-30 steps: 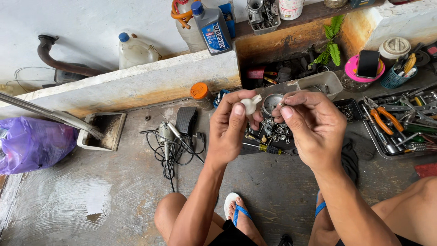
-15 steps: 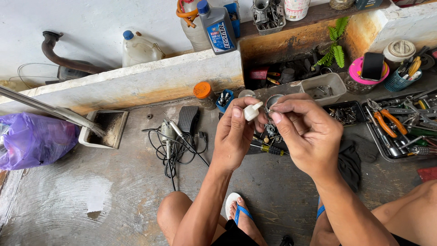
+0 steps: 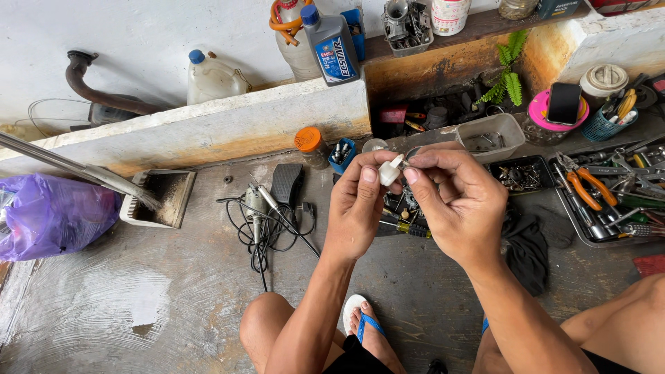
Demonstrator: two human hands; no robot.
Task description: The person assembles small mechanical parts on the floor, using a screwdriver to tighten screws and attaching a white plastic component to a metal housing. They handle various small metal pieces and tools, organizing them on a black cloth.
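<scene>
Below the grip spreads the rough grey concrete floor (image 3: pixel 138 305), streaked and damp-looking. Behind the grip runs a chipped, whitewashed ledge (image 3: pixel 208 128) with rust-brown stains. Far left of it lies a crinkled purple bag (image 3: pixel 48 215). To the right sits a flat metal tray (image 3: pixel 609 201) of tools, orange-handled pliers among them. Left of the grip, a tangle of thin black cable (image 3: pixel 263 228) lies on the floor.

The left hand (image 3: pixel 357 208) and right hand (image 3: pixel 454 204) meet at chest height, fingertips nearly touching. The left thumb and forefinger pinch a small white plastic part (image 3: pixel 389 170), blocky and smooth. The right thumb and forefinger are closed on a thin metal ring (image 3: pixel 410 154), touching the white part's far side; most of the ring is hidden by the fingers.
</scene>
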